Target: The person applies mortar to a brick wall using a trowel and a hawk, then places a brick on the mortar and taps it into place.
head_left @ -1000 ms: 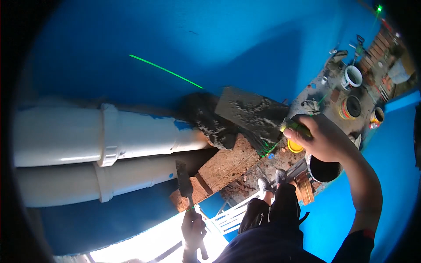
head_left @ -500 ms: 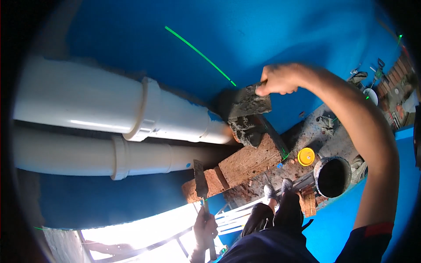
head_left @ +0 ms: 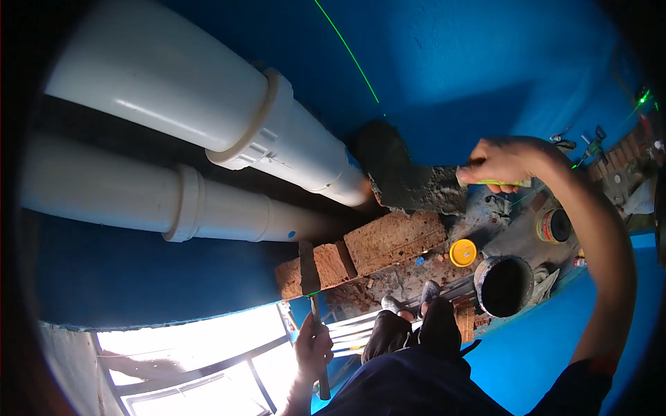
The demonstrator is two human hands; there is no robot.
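My left hand point(head_left: 313, 344) is closed round the handle of a trowel point(head_left: 309, 269), its narrow blade pointing up in front of the brick course. My right hand point(head_left: 496, 165), slightly blurred, grips the right end of a grey, mortar-covered brick point(head_left: 430, 188). That piece lies over the reddish bricks point(head_left: 395, 243) at the corner beside the pipes. Dark wet mortar point(head_left: 380, 149) is smeared on the blue wall point(head_left: 451, 76) behind it. Its underside is hidden, so I cannot tell how fully it rests on the course. A yellow-green glint shows by my right fingers.
Two white pipes, a thick one point(head_left: 173, 90) and a thinner one point(head_left: 104, 184), run to the corner. Below stand a dark bucket point(head_left: 505, 286), a smaller bucket point(head_left: 553, 226) and a yellow lid point(head_left: 463, 253). A bright window point(head_left: 201, 353) is at lower left; a green laser line point(head_left: 350, 55) crosses the wall.
My right hand has moved right and down with the mortar-covered brick, which now covers the mortar lump on the course. The trowel stays in my left hand. The whole view has shifted.
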